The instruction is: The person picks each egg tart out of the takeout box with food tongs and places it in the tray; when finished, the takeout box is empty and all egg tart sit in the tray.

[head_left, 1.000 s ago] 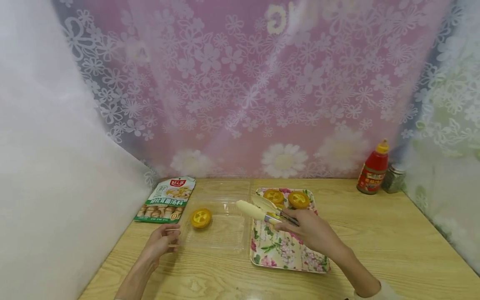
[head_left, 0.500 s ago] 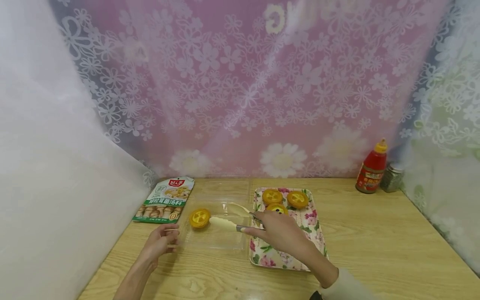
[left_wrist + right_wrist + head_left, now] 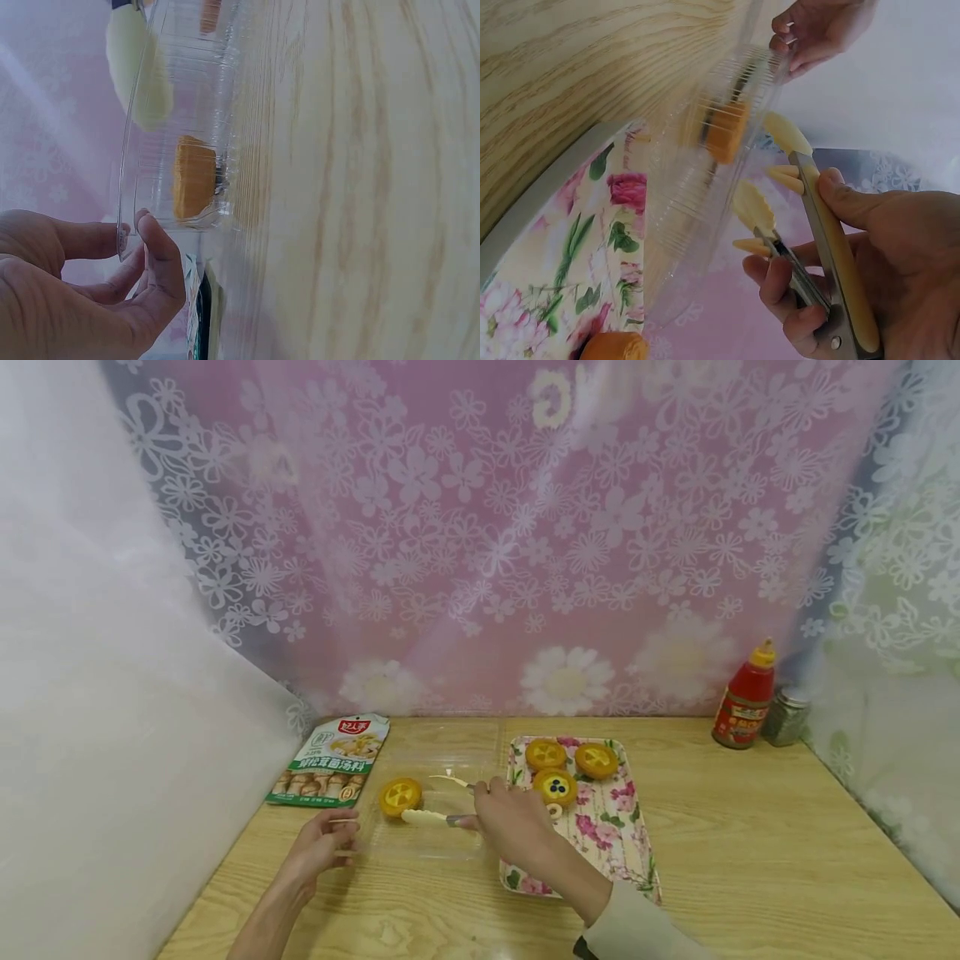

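Left wrist view crops the tongs [image 3: 139,71] to one pale tip, packet [image 3: 333,760] print too small to read, jar [image 3: 785,717] contents unclear, right hand [image 3: 510,822] covering the tong handles.

We look down on a pale wooden worktop [image 3: 750,860] with visible grain, set into a corner. Behind it hangs a pink curtain [image 3: 487,527] printed with white flowers and large daisies along its lower edge. A plain white wall [image 3: 90,693] closes the left side, and sheer white floral fabric [image 3: 900,610] drapes the right. Soft, even light falls across the scene.
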Demonstrator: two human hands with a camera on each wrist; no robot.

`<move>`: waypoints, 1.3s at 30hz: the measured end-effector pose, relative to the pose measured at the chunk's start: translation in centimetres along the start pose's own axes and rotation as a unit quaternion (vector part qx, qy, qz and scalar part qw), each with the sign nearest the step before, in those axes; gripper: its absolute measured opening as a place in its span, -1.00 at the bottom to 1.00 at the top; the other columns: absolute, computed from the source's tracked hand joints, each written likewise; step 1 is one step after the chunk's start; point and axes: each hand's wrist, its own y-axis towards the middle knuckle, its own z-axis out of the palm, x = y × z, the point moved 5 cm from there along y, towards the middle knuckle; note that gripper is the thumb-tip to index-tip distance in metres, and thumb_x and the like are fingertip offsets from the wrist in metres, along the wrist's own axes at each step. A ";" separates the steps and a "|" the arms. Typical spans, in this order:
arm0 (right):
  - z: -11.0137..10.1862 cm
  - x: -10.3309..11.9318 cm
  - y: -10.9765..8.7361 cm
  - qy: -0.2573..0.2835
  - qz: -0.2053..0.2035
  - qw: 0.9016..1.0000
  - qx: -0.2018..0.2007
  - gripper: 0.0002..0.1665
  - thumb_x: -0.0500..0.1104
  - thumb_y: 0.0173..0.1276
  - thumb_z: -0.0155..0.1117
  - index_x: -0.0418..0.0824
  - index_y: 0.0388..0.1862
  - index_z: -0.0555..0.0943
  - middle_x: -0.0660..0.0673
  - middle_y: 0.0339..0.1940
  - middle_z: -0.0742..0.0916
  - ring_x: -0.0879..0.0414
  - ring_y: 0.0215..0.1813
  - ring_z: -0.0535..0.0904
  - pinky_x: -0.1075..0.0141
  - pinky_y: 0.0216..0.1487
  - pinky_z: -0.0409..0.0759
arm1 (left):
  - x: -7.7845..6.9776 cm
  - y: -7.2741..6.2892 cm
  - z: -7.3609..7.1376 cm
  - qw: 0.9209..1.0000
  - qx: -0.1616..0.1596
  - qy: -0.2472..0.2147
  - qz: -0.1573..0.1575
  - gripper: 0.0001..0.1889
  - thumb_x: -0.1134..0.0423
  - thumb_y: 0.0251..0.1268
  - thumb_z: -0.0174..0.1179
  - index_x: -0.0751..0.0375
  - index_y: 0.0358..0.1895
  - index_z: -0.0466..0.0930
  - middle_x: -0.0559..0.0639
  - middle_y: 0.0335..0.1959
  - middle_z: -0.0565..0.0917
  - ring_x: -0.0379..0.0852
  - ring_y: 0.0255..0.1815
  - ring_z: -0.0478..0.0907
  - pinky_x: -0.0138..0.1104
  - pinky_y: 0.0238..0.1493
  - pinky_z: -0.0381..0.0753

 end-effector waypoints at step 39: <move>4.4 3.6 3.8 -0.056 0.013 0.997 -0.048 -0.32 0.37 0.42 0.25 -0.24 -0.08 0.73 -0.07 -0.52 0.60 0.19 -0.69 0.32 0.36 -0.71 0.30 | 0.1 0.0 0.0 1.000 -0.007 -0.005 0.004 -0.58 0.37 0.62 0.08 0.35 0.43 0.38 0.24 0.00 0.56 0.04 -0.19 0.65 -0.10 -0.27 0.72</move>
